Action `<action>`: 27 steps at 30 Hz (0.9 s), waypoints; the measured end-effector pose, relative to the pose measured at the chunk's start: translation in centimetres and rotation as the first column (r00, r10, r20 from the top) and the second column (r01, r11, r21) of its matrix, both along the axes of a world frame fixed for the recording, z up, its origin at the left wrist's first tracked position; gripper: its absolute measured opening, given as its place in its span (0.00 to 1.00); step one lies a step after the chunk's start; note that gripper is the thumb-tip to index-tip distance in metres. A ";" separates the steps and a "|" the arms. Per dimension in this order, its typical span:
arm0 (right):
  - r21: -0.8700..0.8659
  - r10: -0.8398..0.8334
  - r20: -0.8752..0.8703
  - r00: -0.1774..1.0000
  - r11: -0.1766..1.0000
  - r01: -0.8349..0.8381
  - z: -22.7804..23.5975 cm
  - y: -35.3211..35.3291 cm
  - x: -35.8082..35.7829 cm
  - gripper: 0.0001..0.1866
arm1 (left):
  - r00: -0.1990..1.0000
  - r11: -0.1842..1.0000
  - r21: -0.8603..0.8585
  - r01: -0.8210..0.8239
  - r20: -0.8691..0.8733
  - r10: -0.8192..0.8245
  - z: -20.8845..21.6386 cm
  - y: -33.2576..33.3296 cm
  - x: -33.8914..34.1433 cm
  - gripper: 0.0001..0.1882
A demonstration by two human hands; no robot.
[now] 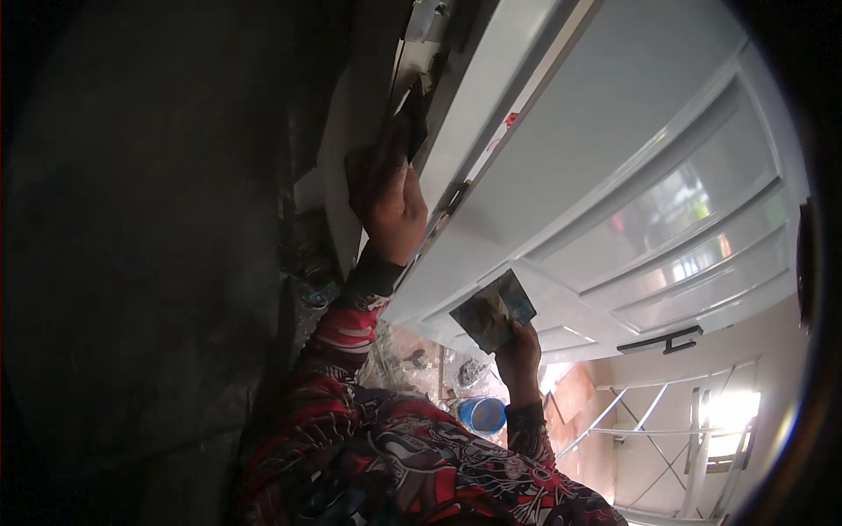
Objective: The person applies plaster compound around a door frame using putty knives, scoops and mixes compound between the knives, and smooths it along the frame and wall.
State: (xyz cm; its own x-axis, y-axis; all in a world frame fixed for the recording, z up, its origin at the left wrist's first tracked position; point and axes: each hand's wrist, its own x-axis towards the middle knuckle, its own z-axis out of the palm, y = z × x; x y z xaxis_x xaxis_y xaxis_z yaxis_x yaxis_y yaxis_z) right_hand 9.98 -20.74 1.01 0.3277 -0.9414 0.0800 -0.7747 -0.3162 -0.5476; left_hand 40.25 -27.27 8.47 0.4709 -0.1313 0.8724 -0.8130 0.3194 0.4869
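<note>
My left hand [396, 206] is raised beside the white door frame [469, 92], fingers closed around a dark putty knife [409, 124]. The knife's tip is close to a pale, rough patch of filler [423, 74] in the narrow strip next to the frame; deep shadow hides whether it touches. Lower and to the right, my right hand [519, 355] grips a square putty board [495, 309] by its near edge. A smear of beige filler lies across the board's dark face. Behind the board stands a glossy white panelled door [614, 149].
The door's black handle [662, 342] sticks out at the lower right. Below, a blue bucket [482, 414] stands on a floor with plastic sheeting [403, 359]. Metal scaffolding [645, 430] rises near a bright window [732, 421]. A dark surface [149, 263] fills the left side.
</note>
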 end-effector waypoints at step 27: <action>0.443 -0.315 0.888 0.335 0.785 -0.434 -1.6 -4.1 -2.1 0.27 | 0.946 0.963 -0.197 0.183 -0.230 -0.227 1.3 -1.5 -0.6 0.03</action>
State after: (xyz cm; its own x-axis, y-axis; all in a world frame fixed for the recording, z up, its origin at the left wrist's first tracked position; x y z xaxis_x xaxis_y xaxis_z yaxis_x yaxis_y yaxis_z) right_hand 7.91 -24.85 -0.54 0.4516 -0.8847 -0.1156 0.3357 0.2886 -0.8967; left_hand 39.65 -28.73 9.75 0.6537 -0.1075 0.7491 -0.5813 0.5624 0.5880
